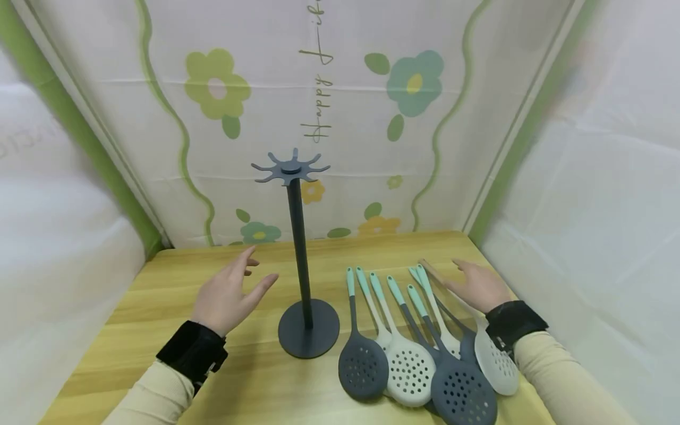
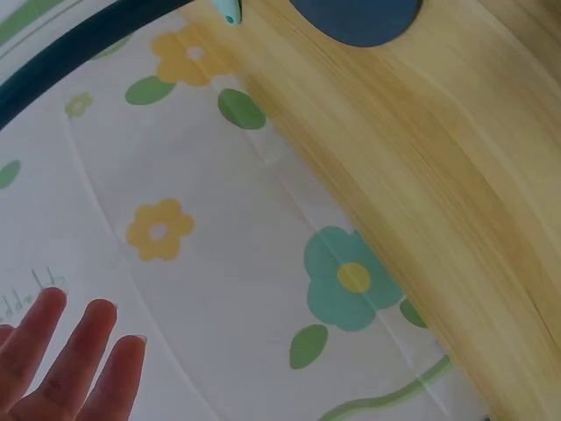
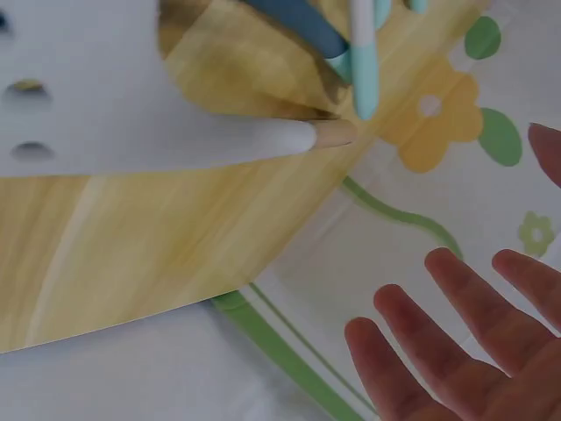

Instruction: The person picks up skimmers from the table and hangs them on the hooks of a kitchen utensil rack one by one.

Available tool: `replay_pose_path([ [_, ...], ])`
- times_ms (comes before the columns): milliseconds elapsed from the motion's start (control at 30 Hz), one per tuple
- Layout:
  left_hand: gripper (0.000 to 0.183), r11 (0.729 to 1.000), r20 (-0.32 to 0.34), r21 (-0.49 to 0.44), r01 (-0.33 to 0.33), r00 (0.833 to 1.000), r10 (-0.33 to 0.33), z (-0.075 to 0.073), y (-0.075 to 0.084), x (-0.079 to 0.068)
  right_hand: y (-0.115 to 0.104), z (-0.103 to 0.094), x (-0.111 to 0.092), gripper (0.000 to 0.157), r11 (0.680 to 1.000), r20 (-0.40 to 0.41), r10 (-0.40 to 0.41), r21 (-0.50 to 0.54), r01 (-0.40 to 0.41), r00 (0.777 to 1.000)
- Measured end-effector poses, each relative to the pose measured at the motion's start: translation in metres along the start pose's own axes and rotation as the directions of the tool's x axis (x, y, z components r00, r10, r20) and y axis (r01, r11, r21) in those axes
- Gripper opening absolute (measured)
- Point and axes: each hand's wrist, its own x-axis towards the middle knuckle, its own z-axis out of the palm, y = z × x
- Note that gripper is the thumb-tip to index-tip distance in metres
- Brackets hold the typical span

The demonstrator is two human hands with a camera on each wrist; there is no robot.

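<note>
A dark grey utensil stand (image 1: 301, 254) with a round base and a ring of hooks on top stands upright between the hands. No utensil hangs on it. My left hand (image 1: 231, 292) hovers left of its pole, fingers apart and holding nothing. To the right of the base lies a bunch of perforated skimmers with mint handles: a dark one (image 1: 363, 367), a white one (image 1: 410, 369), another dark one (image 1: 464, 392) and several partly hidden. Above the rightmost, a white skimmer with a tan handle end (image 3: 335, 133), my right hand (image 1: 480, 286) is held with fingers spread, gripping nothing.
Everything rests on a light wooden table (image 1: 249, 378). Behind it hangs a white cloth (image 1: 340, 106) printed with flowers and lettering. White fabric walls with green edging close in the left and right sides.
</note>
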Motion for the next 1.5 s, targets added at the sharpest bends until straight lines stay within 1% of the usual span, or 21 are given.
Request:
replay_pose_path([
  [100, 0.072, 0.999, 0.004, -0.031, -0.016, 1.0, 0.016, 0.002, 0.005, 0.004, 0.011, 0.003, -0.002, 0.069, 1.0, 0.023, 0.006, 0.0, -0.006, 1.0],
  [233, 0.075, 0.995, 0.051, -0.103, 0.002, 0.999, 0.003, 0.003, 0.01, 0.008, 0.022, 0.007, -0.003, 0.067, 1.0, 0.057, 0.014, -0.002, -0.013, 0.998],
  [333, 0.076, 0.987, 0.086, -0.158, 0.021, 0.996, -0.007, 0.004, 0.014, 0.012, 0.024, 0.007, -0.003, 0.066, 0.999, 0.092, 0.036, 0.002, -0.036, 0.995],
  [500, 0.078, 0.975, 0.102, -0.222, 0.015, 0.995, 0.008, 0.007, 0.022, 0.018, 0.025, 0.009, -0.002, 0.066, 0.998, 0.141, 0.066, 0.001, -0.067, 0.988],
  [733, 0.082, 0.938, 0.13, -0.343, 0.05, 0.992, -0.005, 0.01, 0.03, 0.028, 0.032, 0.023, -0.001, 0.068, 0.996, 0.192, 0.092, -0.03, -0.087, 0.977],
  [933, 0.082, 0.908, 0.128, -0.417, 0.043, 0.992, 0.011, 0.012, 0.037, 0.035, 0.038, 0.029, 0.002, 0.071, 0.992, 0.242, 0.121, -0.055, -0.11, 0.963],
  [1033, 0.081, 0.896, 0.122, -0.441, 0.047, 0.992, 0.008, 0.013, 0.04, 0.037, 0.041, 0.03, 0.004, 0.07, 0.992, 0.26, 0.125, -0.053, -0.115, 0.957],
  [1167, 0.08, 0.886, 0.137, -0.461, 0.058, 0.991, 0.007, 0.015, 0.044, 0.039, 0.046, 0.034, 0.006, 0.067, 0.992, 0.285, 0.123, -0.049, -0.114, 0.951],
  [1300, 0.077, 0.875, 0.152, -0.48, 0.063, 0.988, 0.012, 0.016, 0.046, 0.041, 0.047, 0.034, 0.007, 0.064, 0.994, 0.297, 0.11, -0.057, -0.097, 0.949],
  [1400, 0.074, 0.873, 0.139, -0.485, 0.048, 0.99, 0.023, 0.017, 0.047, 0.043, 0.045, 0.033, 0.006, 0.058, 0.994, 0.306, 0.105, -0.062, -0.09, 0.946],
  [1500, 0.07, 0.873, 0.111, -0.488, 0.015, 0.993, 0.045, 0.017, 0.049, 0.043, 0.042, 0.031, 0.004, 0.048, 0.992, 0.317, 0.122, -0.05, -0.112, 0.94],
])
